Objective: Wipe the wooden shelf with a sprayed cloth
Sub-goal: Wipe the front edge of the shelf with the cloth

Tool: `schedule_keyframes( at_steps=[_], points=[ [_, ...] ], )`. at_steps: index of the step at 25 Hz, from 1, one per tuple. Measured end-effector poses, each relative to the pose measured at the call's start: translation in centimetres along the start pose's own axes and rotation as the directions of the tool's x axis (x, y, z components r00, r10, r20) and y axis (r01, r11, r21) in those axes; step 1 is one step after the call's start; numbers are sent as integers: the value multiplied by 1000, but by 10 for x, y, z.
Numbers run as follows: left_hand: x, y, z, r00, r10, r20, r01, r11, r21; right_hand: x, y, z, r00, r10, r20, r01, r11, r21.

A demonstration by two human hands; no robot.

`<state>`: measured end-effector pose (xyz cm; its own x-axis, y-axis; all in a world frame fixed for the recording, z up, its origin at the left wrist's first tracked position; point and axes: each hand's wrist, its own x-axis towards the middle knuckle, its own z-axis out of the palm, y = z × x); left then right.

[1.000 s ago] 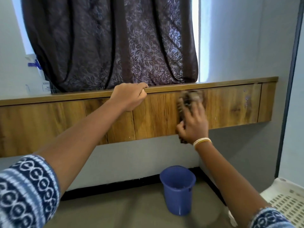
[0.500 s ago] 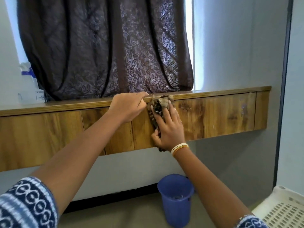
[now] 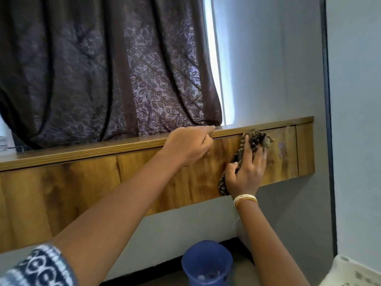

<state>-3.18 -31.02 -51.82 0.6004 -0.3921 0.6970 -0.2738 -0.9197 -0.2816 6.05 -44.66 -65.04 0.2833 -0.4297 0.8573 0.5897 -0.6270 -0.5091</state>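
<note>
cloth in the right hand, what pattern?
Brown with dark stripes or spots, on the cloth held by the right hand; head view.

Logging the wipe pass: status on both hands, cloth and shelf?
Right hand presses cloth flat on shelf front. Left hand rests on top edge, fingers curled. Curtain hangs onto shelf top; front face unobstructed.

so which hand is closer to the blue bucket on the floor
Right. The right hand presses the cloth on the shelf front almost straight above the blue bucket; the left hand rests higher, on the shelf's top edge.
</note>
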Motion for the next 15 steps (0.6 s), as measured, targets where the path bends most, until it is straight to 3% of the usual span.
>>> schedule_keyframes(
  at_steps=[3,8,10,13,15],
  points=[
    [24,22,19,1000,-11,7,11,996,88,31,40,-15,997,76,-11,-76,996,-38],
    [44,22,32,999,-33,16,30,984,174,64,97,-36,991,-48,128,66,989,-134],
    [50,27,34,999,-34,15,30,983,182,76,111,-41,991,-40,130,57,989,-133],
    [54,34,38,1000,-18,-1,18,986,166,76,114,-41,986,152,69,-146,986,-80],
    [54,35,40,999,-18,-32,24,984,179,75,98,-34,903,429,-12,-429,903,-21]
  ],
)
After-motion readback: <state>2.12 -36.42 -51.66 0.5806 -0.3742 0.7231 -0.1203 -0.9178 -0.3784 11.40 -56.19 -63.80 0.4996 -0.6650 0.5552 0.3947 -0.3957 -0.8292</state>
